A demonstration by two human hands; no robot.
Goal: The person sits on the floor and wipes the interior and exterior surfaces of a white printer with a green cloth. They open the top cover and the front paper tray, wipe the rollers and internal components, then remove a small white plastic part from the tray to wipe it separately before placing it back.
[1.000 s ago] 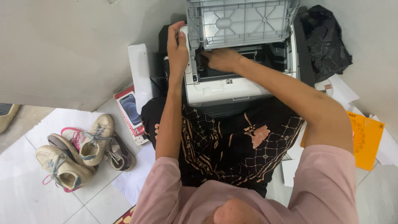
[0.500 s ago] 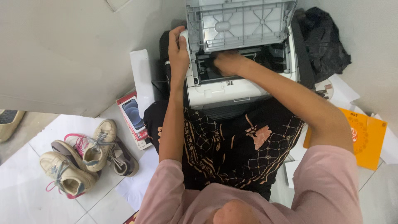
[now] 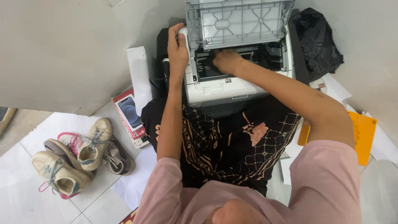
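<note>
Clasping the printer (image 3: 219, 89) edge, left hand (image 3: 177, 47); right hand (image 3: 226, 61) grip inside, state unclear.

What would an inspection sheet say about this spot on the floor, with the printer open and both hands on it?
Surface: white tiled floor, partly covered by paper sheets.
Job's things: white printer, grey lid raised, dark inside exposed.
Clutter: pile of worn shoes, phone box, orange envelope, black plastic bag, loose papers.
Hands: left hand grips the printer's left edge; right hand reaches inside, fingers hidden.
Cables: nothing seen.
Surroundings: plain grey walls; person seated, patterned dark cloth on lap.
</note>
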